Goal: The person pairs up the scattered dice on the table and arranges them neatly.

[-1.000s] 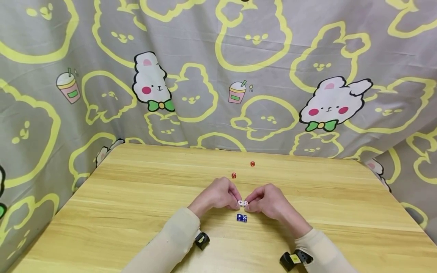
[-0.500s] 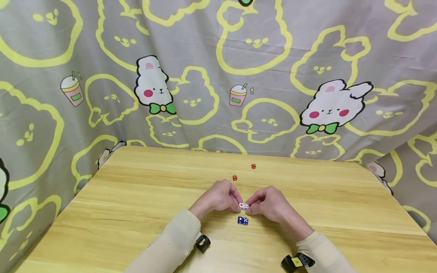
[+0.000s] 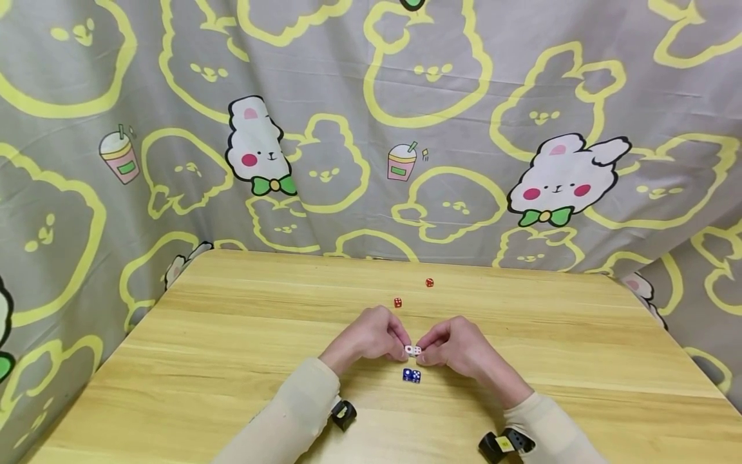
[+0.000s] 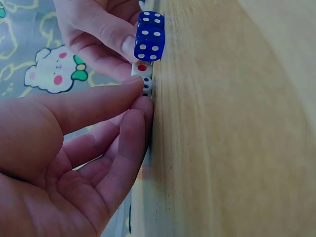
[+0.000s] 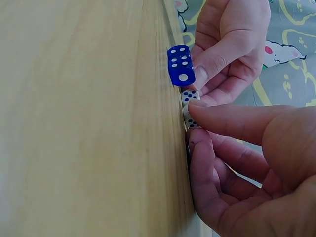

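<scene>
Two white dice stand side by side on the table, one pinched by each hand. My left hand [image 3: 375, 332] has thumb and fingertips on the left white die [image 3: 409, 349], which shows a large red dot on top. From the other side, my right hand [image 3: 458, 346] pinches the right white die [image 3: 417, 350]. The fingers partly cover both dice in the wrist views. On the near side of the white dice, two blue dice [image 3: 412, 376] with white dots sit together in a row. The blue pair [image 4: 149, 36] also shows large in the left wrist view.
One red die [image 3: 397, 302] lies beyond the left hand, and another red die [image 3: 429, 282] is farther back to the right. The wooden table [image 3: 232, 309] ends at a grey patterned curtain [image 3: 348, 116] along its back and sides.
The head view has shifted slightly, moving the scene a little lower. Both hands keep their pinch on the white dice, with barely any movement over the table.
</scene>
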{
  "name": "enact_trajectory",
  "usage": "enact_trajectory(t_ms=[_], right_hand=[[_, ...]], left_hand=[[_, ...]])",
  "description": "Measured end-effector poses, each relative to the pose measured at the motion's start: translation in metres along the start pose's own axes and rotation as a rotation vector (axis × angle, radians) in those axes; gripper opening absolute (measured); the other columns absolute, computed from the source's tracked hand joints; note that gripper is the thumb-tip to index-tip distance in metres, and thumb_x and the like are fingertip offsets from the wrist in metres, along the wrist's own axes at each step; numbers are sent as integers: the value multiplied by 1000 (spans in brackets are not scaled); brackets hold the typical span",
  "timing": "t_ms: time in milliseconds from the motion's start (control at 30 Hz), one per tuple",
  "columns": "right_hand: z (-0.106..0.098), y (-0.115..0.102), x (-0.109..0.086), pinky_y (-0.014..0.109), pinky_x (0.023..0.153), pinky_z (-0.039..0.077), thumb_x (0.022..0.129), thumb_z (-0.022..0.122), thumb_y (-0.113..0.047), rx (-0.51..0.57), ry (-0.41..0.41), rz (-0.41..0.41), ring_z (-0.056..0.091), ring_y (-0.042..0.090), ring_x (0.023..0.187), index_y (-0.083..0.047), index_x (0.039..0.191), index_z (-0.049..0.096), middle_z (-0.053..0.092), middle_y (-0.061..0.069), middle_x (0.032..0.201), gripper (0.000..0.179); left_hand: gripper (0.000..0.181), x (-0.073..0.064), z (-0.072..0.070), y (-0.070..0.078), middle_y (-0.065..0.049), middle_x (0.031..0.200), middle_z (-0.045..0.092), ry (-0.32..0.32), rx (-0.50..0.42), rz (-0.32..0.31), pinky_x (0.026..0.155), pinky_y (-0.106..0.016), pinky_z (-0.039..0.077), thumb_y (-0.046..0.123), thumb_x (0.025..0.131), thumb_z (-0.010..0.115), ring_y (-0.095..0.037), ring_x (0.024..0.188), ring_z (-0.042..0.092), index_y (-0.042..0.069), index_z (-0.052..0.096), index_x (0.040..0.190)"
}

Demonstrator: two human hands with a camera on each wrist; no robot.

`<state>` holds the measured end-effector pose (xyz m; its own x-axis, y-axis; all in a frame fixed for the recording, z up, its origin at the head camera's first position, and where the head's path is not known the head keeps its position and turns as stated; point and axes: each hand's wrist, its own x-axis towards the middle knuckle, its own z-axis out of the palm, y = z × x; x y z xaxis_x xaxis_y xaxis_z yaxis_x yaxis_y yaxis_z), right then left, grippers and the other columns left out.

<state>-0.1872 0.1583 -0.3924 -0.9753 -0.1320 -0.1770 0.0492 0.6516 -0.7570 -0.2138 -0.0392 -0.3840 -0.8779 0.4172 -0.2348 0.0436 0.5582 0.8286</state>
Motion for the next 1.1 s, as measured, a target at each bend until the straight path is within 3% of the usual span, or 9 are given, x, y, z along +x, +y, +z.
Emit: enact_trajectory(t_ms=[1100], right_hand=[[-1, 0, -1, 27, 62, 47, 76, 94, -12, 3, -6, -3, 60, 14, 73, -12, 88, 83, 74, -1, 78, 17]], left_hand=[[18, 1, 0, -1, -3, 74, 74, -5, -16, -11, 63, -26, 58, -7, 78, 86, -13, 65, 66, 7, 78, 86]])
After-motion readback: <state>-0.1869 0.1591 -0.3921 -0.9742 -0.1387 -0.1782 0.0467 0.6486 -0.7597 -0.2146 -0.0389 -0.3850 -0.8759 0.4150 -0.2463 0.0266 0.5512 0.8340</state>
